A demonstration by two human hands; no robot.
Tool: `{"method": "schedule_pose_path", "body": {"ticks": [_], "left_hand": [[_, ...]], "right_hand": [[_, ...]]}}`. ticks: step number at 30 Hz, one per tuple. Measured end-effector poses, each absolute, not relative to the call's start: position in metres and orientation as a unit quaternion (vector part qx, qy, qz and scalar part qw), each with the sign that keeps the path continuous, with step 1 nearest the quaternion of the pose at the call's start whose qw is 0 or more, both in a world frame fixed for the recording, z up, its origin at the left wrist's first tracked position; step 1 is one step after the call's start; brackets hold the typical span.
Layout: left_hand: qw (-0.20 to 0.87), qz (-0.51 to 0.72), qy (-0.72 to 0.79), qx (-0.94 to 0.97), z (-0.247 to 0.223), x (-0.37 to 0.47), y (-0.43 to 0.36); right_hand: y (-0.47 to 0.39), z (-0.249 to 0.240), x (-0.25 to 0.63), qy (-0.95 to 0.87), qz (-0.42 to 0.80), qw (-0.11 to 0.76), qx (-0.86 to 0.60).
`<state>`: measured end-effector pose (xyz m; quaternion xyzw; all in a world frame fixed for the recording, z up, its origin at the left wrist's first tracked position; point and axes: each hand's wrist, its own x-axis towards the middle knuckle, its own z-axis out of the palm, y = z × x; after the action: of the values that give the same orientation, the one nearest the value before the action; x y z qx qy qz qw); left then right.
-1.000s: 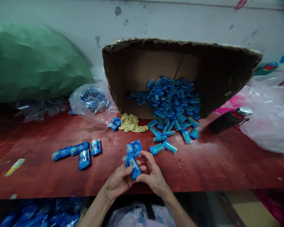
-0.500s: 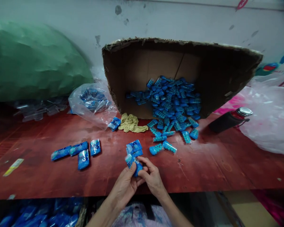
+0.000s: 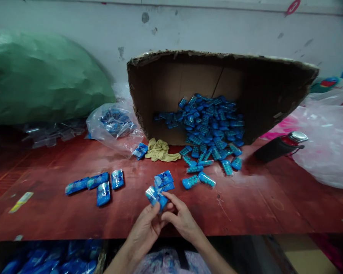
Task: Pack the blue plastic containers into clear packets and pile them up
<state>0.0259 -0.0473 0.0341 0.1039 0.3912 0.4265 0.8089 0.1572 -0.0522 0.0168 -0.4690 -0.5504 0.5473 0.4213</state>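
Observation:
My left hand (image 3: pixel 148 222) pinches a small blue packet (image 3: pixel 156 198) with a shiny clear end, its thumb on top. Against the packet's right end rest the bent fingers of my right hand (image 3: pixel 181 219). Just beyond lie a few flat blue printed sleeves (image 3: pixel 164 179), overlapping on the red table. Two small clear bottles with blue caps and turquoise pellets, one of them a bottle (image 3: pixel 207 179) on its side, lie to the right of the sleeves. Several finished-looking blue packets (image 3: pixel 103 194) lie in a group to the left.
A cardboard box (image 3: pixel 160 72) on its side spills a heap of bottles (image 3: pixel 211 121) onto the red table (image 3: pixel 246 209). Around it are a yellow cloth (image 3: pixel 160 150), a clear bag (image 3: pixel 97 127), a dark flask (image 3: pixel 274 148) and pale plastic (image 3: pixel 328 148). Blue packets (image 3: pixel 51 258) fill a container below.
The held packet has turned and shifted slightly left in my hands, showing more of its clear end. My right fingers have drawn back to its right end. The view has shifted slightly.

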Motion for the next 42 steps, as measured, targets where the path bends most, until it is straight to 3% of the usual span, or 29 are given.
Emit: {"method": "schedule_pose_path", "body": {"ticks": [6,9,14,19,29,33,38,42], "left_hand": [[0.643,0.536,0.543,0.072,0.039,-0.039,-0.014],[0.535,0.526,0.627,0.213,0.032,-0.045,-0.014],[0.214,0.327,0.637,0.665,0.003,-0.003,-0.015],[0.041,0.139,0.627,0.765,-0.024,0.021,-0.007],[0.019,0.152,0.594,0.79,-0.031,0.009,-0.013],[0.036,0.138,0.619,0.772,-0.012,0.012,0.003],[0.071,0.027,0.6,0.796,0.022,0.016,0.03],[0.166,0.082,0.594,0.783,0.025,0.014,0.035]], "right_hand": [[-0.014,0.024,0.179,-0.742,0.281,0.301,-0.529],[0.013,0.02,0.178,-0.796,0.155,0.191,-0.553],[0.029,0.007,0.158,-0.821,0.062,0.09,-0.561],[0.013,-0.001,0.151,-0.813,0.033,0.09,-0.574],[0.0,0.011,0.162,-0.813,0.082,0.126,-0.563],[0.021,0.014,0.164,-0.781,0.1,0.082,-0.611],[0.033,0.007,0.158,-0.783,0.122,0.074,-0.605],[0.027,0.003,0.158,-0.79,0.145,0.099,-0.587]]}}
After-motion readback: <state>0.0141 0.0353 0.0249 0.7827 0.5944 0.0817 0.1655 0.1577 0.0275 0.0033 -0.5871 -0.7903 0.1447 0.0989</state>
